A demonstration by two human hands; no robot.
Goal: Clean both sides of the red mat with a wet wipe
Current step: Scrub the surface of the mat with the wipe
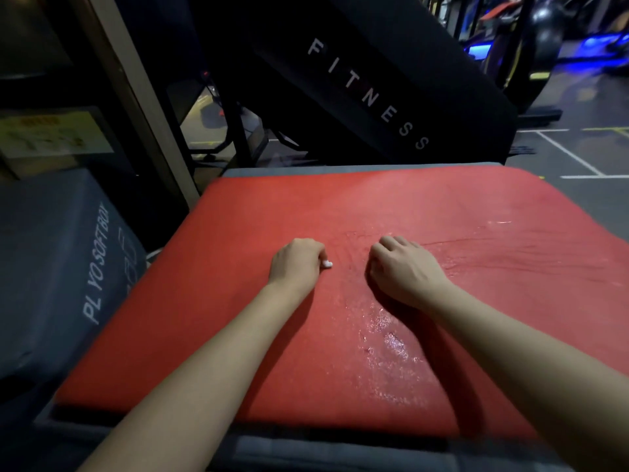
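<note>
The red mat (238,233) lies flat, right half glistening wet; white wet wipe (327,264) bunched mid-mat.

Only two bare forearms and two bare hands show, the left hand (296,264) and the right hand (400,270). The left forearm (211,362) and right forearm (510,338) are slim, smooth and uncovered to the near edge. Knuckles and tendons ridge the right hand's back faintly.
</note>
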